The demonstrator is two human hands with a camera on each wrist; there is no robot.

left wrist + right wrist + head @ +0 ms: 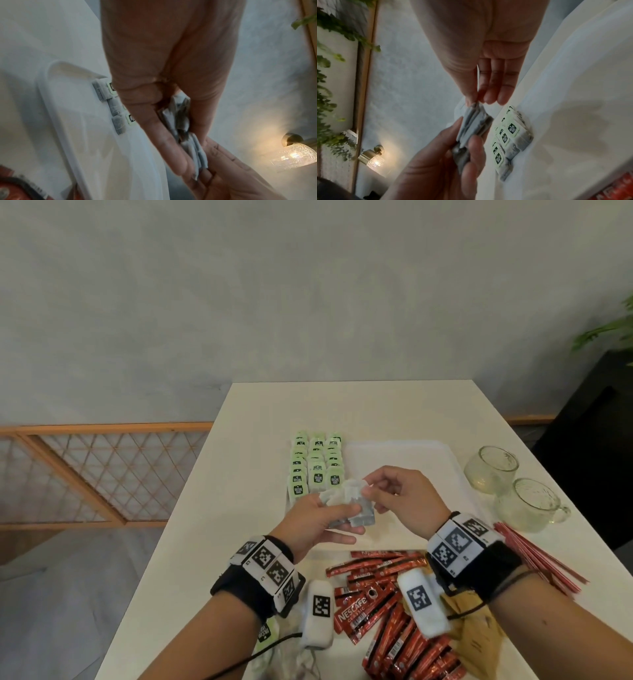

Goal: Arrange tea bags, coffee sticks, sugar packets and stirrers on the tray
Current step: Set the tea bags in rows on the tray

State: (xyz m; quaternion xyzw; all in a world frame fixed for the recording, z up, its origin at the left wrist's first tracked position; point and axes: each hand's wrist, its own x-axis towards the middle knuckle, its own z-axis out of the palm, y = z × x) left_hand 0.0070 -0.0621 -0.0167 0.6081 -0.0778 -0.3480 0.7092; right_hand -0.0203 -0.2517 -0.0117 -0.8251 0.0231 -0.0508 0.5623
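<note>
Above the tray [442, 453], beside its laid rows [317, 470], the left hand [317, 523] grips a tea-bag stack [356, 508] while the right hand [404, 494] pinches the top bag, best peeled singly.

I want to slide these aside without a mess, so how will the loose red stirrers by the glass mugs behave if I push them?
The red stirrers look thin and long, so probably light and easily scattered. They lie fanned out loose, so a push would likely spread them, not move them together. They reach near the table edge, so some might slip off.
</note>
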